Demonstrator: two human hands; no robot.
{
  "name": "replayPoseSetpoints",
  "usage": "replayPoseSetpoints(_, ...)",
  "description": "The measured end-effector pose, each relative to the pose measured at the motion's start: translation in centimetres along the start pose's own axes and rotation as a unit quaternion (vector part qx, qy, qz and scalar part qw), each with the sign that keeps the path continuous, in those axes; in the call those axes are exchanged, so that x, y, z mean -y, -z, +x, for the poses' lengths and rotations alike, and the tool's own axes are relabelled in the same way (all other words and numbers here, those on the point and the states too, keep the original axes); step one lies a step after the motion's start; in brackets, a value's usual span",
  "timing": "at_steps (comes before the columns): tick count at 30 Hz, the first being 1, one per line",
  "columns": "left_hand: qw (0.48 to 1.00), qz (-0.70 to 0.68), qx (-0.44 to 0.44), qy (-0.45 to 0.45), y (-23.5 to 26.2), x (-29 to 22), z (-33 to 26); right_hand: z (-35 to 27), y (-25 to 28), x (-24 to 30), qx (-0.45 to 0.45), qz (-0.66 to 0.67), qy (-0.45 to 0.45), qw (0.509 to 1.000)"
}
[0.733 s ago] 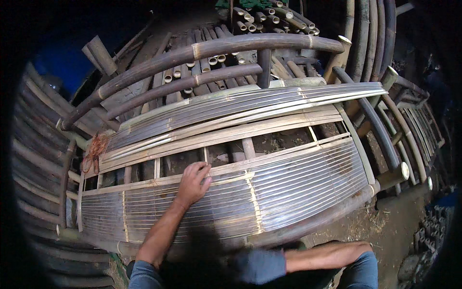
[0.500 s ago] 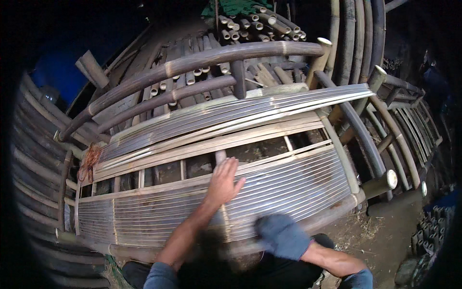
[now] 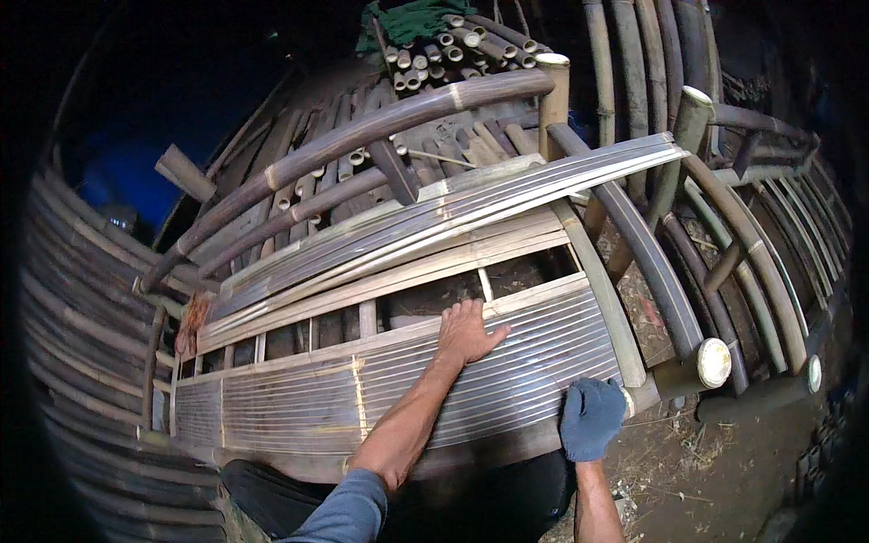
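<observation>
Panel: slatted bamboo panel lay in front of you, its thin pale strips running side by side along its length, its near long edge closest to your body.
Left hand: your left hand was bare and rested flat on the panel's far edge, fingers spread wide and holding nothing, the forearm crossing the strips from your blue sleeve.
Right hand: your right hand wore a blue glove and was curled over the panel's near right corner; you gripped the edge there, though how tightly I could not tell.
Frame: past the panel's far edge you had an open gap with short cross pieces showing through, then broad flat bamboo rails running alongside the panel.
Loose strips: a bundle of long split strips lay just beyond those rails, slanting up toward the panel's right end and overhanging it.
Poles: thick dark curved poles arched farther out beyond the strips, and a stack of cut bamboo tubes with open ends sat behind them under a green cloth.
Right side: off the panel's right end, a heavy pole ended in a pale round cut face, with more curved bamboo beyond it.
Ground: bare dirt with scraps lay below the panel's right corner.
Left end: a reddish tie hung by the panel's far left corner.
</observation>
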State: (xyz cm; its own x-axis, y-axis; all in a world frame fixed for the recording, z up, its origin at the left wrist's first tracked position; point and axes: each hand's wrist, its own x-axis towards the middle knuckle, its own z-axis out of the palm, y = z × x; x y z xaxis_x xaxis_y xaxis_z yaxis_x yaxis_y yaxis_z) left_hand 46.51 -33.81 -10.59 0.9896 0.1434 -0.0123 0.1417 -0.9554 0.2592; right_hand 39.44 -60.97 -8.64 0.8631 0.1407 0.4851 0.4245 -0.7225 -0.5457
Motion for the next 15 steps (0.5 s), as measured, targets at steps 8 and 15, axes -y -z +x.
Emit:
replayPoseSetpoints(8,0.998,0.019,-0.066,-0.018,-0.4,-0.4,-0.1,12.5,-6.5,-0.1,0.089,0.011,0.090,0.992)
replayPoseSetpoints(15,0.998,0.026,-0.055,-0.021,0.0,-1.0,0.4,20.2,-12.5,-2.1,0.315,-0.171,0.070,0.931)
